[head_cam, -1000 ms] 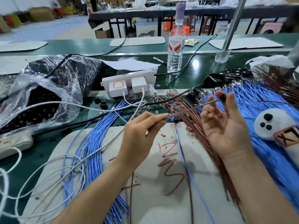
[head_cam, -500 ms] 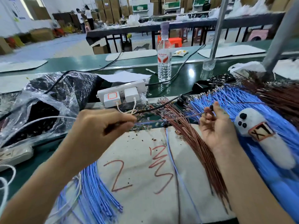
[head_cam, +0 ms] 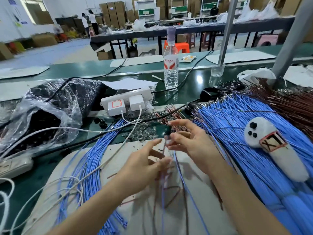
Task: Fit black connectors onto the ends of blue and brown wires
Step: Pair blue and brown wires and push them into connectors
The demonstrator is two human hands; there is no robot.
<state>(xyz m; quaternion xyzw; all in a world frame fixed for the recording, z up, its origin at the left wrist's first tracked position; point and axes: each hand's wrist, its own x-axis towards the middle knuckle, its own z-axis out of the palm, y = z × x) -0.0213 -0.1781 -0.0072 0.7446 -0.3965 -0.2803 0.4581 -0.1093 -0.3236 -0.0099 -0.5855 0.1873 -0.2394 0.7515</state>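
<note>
Right hand point(head_cam: 191, 143) pinches the small black plastic connector point(head_cam: 168, 130) above the pale grey mat point(head_cam: 118, 155), with the thin blue and brown wires point(head_cam: 162, 189) trailing limp below it and judged light, floppy and best gripped near their tips, while the left hand point(head_cam: 144, 167) is blurred and its hold unclear.

Factory assembly hall. Water bottle point(head_cam: 171, 65) upright on a long green workbench point(head_cam: 81, 70); right of it, heaped blue wires point(head_cam: 237, 119) and brown wires point(head_cam: 288, 102); left of it, a clear plastic bag point(head_cam: 67, 106) of black connectors point(head_cam: 45, 122); far behind it, more worktables point(head_cam: 186, 30), stacked cardboard cartons point(head_cam: 115, 12), standing workers point(head_cam: 92, 21).
</note>
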